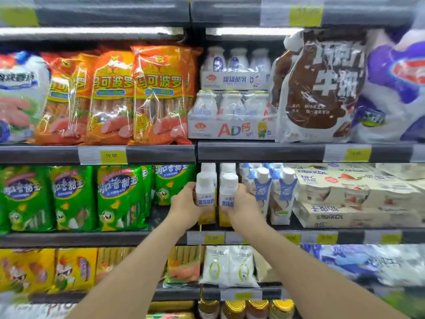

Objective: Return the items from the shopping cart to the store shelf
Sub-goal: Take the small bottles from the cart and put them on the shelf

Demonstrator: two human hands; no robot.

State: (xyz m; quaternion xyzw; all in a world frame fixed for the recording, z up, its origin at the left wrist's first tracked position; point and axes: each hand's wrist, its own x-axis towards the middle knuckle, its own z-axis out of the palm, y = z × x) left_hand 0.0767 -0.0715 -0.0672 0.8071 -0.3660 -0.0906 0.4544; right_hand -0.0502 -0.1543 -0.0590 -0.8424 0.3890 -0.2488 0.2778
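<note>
Two white yogurt bottles with yellow bases and white caps stand side by side at the front of the middle shelf (253,236). My left hand (185,204) wraps the left bottle (205,192) from its left side. My right hand (243,204) grips the right bottle (228,192) from its right side. More bottles of the same kind stand just behind them. Both forearms reach up from the bottom of the view. The shopping cart is out of sight.
Blue-and-white carton drinks (284,192) stand right beside the bottles, with boxed yogurt packs (345,203) further right. Green sausage bags (119,196) fill the shelf to the left. Orange sausage bags (158,95) and milk bottle packs (232,113) sit on the shelf above.
</note>
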